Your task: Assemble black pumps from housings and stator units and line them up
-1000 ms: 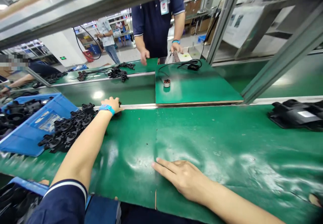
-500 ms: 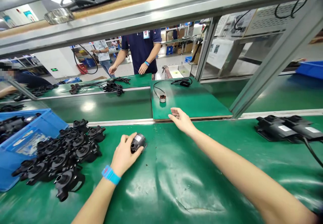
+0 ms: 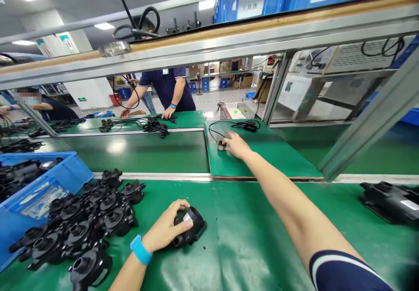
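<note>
Left fingers and thumb pinch a black plastic part point(image 3: 197, 223) low at the green mat point(image 3: 255, 247); contact underneath unclear. Right hand point(image 3: 238, 146): fingertips at a small metal ring point(image 3: 221, 146) on the green board point(image 3: 281, 160); grip cannot be told. Black cable point(image 3: 250, 127) behind. Similar parts point(image 3: 116, 221) clustered left of the left hand point(image 3: 165, 229), beside a blue bin point(image 3: 73, 163).
</note>
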The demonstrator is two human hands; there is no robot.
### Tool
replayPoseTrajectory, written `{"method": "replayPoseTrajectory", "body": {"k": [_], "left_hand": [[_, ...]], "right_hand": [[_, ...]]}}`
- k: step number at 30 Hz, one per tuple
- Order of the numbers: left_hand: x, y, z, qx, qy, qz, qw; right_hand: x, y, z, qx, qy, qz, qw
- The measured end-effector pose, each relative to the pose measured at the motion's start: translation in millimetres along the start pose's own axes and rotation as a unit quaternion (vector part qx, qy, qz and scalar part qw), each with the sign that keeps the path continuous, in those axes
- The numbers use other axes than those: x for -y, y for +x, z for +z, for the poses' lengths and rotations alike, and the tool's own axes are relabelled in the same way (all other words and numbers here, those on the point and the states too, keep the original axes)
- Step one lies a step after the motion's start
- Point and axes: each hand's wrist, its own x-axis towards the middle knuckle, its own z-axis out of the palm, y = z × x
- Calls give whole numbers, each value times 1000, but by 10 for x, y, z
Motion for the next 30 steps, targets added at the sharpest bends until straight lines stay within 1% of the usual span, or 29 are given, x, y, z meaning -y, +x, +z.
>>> {"method": "replayPoseTrajectory", "body": {"k": [3,5,8,9,11,13,14,16,17,18,19,20,22,23,24,25,27,28,30], "left_hand": [[-88,-67,41,56,20,15,998],[-138,-78,76,73,29,34,996],[-170,-66,129,73,22,52,996],[-172,-60,147,71,16,60,996],[-172,-53,191,59,-5,75,995],[-180,-54,257,21,-26,82,996],[-191,-57,301,-17,-30,83,996],[-226,-63,413,-123,-20,81,989],[-248,-66,477,-177,-12,84,980],[-271,-68,544,-222,-3,93,971],[-293,-70,611,-252,2,107,962],[-313,-72,675,-268,6,126,955],[-343,-79,792,-268,10,169,949],[-356,-86,841,-262,12,184,947],[-367,-95,884,-257,15,195,946],[-378,-105,920,-255,21,203,945],[-402,-126,967,-257,35,218,941],[-413,-133,979,-259,41,224,939],[-430,-138,985,-263,49,231,936]], "right_hand": [[135,-128,-130,36,-42,-64,996],[294,-301,-192,64,-54,-112,990],[551,-630,-261,94,-49,-171,980],[631,-745,-285,100,-42,-179,978],[784,-985,-342,108,-20,-171,979],[945,-1265,-421,109,16,-138,984],[1035,-1428,-471,109,40,-115,987],[1228,-1798,-595,107,96,-61,988],[1327,-1997,-666,107,123,-36,986],[1425,-2196,-741,109,151,-14,982],[1517,-2389,-816,114,189,3,975],[1603,-2569,-888,127,237,20,963],[1746,-2875,-1003,173,315,43,932],[1800,-2998,-1038,203,334,45,919],[1842,-3101,-1055,231,332,36,914],[1869,-3188,-1053,254,309,18,916],[1877,-3324,-998,276,244,-19,930],[1859,-3382,-951,274,206,-35,939],[1797,-3490,-839,251,134,-72,956]]}}
